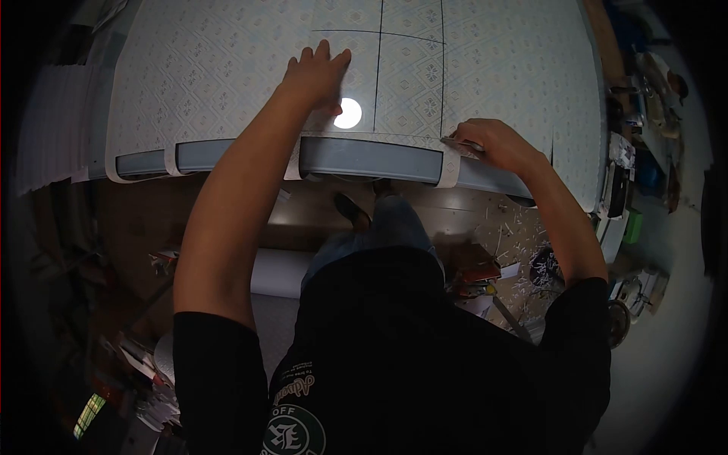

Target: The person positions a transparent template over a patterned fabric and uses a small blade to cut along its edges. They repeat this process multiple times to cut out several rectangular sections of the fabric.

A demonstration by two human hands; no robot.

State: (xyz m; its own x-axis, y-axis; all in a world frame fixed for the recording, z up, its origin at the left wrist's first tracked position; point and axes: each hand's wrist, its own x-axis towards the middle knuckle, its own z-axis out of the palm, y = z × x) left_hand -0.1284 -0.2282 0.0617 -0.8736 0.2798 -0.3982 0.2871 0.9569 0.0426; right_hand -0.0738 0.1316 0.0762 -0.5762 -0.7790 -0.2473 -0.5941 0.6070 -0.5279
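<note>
A pale patterned sheet (227, 68) with dark ruled lines covers the table. My left hand (317, 76) lies on it with fingers spread, just left of a bright round light spot. At the sheet's near edge, my right hand (485, 142) is closed around a small metallic tool (462, 144), whose kind I cannot make out. The tool's tip touches the edge beside a narrow strip (449, 168) that hangs over the table's grey front edge (364, 158).
Another strip (171, 159) hangs at the left. Small white scraps (516, 250) litter the floor. A white roll (277, 273) lies below the table. Tools and clutter line the right side, near a green box (632, 226).
</note>
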